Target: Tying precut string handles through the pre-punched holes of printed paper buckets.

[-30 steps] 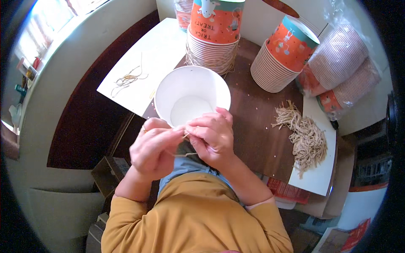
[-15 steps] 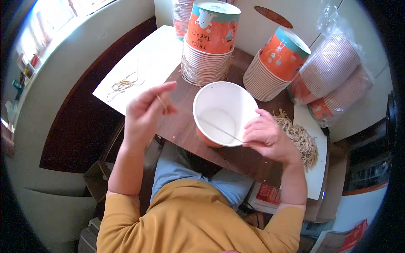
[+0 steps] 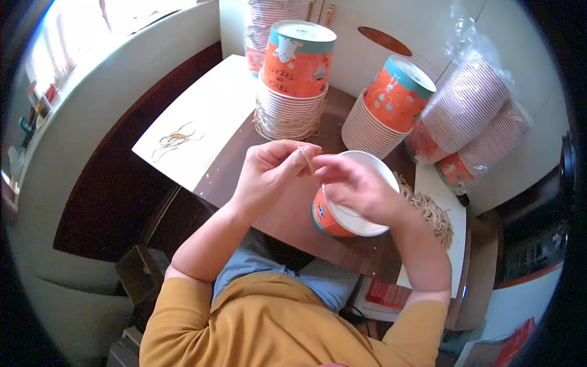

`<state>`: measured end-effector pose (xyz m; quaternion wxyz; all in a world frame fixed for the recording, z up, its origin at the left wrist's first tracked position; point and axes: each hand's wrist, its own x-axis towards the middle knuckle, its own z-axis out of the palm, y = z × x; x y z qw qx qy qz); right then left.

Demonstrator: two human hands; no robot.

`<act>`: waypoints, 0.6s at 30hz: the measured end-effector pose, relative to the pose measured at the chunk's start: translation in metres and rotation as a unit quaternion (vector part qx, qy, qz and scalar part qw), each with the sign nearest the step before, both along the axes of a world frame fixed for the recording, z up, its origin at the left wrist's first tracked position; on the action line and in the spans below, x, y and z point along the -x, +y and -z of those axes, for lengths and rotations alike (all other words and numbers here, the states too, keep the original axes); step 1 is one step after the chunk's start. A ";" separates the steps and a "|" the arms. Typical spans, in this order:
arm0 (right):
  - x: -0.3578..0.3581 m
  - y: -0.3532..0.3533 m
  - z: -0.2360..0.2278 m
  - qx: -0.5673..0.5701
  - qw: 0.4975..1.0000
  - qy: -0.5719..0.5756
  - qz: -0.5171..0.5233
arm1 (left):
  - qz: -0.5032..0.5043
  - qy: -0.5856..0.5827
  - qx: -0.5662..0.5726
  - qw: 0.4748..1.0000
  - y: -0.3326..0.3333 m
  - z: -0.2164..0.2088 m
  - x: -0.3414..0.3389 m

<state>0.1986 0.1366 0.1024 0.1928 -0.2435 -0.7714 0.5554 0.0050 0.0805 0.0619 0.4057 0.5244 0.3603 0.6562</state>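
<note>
A paper bucket (image 3: 333, 218), white inside and orange with a teal rim band outside, stands mouth up on the brown part of the table. Left of it, my left hand (image 3: 272, 174) is closed, pinching a thin beige string (image 3: 307, 158) between thumb and fingertips. My right hand (image 3: 362, 189) passes over the bucket's mouth, its fingers stretched loosely toward the left fingertips and close to the string. Whether they touch it is hard to make out. Part of the bucket's opening is hidden under this hand.
Behind stand two upside-down stacks of orange buckets, the left stack (image 3: 293, 79) with strings round its lower rims and the right stack (image 3: 382, 110). Plastic-wrapped bucket stacks (image 3: 468, 107) lean at right. A string pile (image 3: 434, 214) and loose strings (image 3: 176, 139) lie on white surfaces.
Both hands have come together at the near-left side of the bucket's mouth. The right has left the bucket's rim; the bucket now sits farther right and nearer. The view has shifted slightly.
</note>
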 end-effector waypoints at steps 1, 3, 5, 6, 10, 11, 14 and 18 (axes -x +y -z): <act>0.009 -0.001 0.013 0.086 0.995 0.041 -0.037 | -0.003 -0.019 0.016 1.000 0.001 -0.002 -0.004; 0.011 -0.009 -0.005 0.095 0.994 -0.046 -0.027 | 0.017 -0.119 0.036 0.992 0.002 -0.007 -0.002; -0.003 -0.009 -0.006 0.028 0.999 0.016 0.017 | -0.034 -0.126 0.038 0.991 0.009 -0.002 0.010; -0.013 -0.006 -0.011 0.007 0.999 -0.011 0.038 | -0.036 -0.125 0.036 0.991 0.011 0.001 0.015; -0.049 0.003 -0.018 0.003 0.995 -0.095 0.028 | -0.026 -0.198 0.041 0.979 0.015 0.004 0.019; -0.056 0.007 -0.018 -0.003 0.990 -0.140 0.000 | -0.038 -0.182 0.048 0.981 0.017 0.007 0.020; -0.063 0.013 -0.019 -0.081 0.983 -0.165 0.010 | -0.111 -0.039 0.050 0.992 0.020 0.008 0.009; -0.057 0.017 -0.027 -0.095 0.985 -0.136 0.039 | -0.075 -0.008 0.054 0.996 0.011 0.000 -0.002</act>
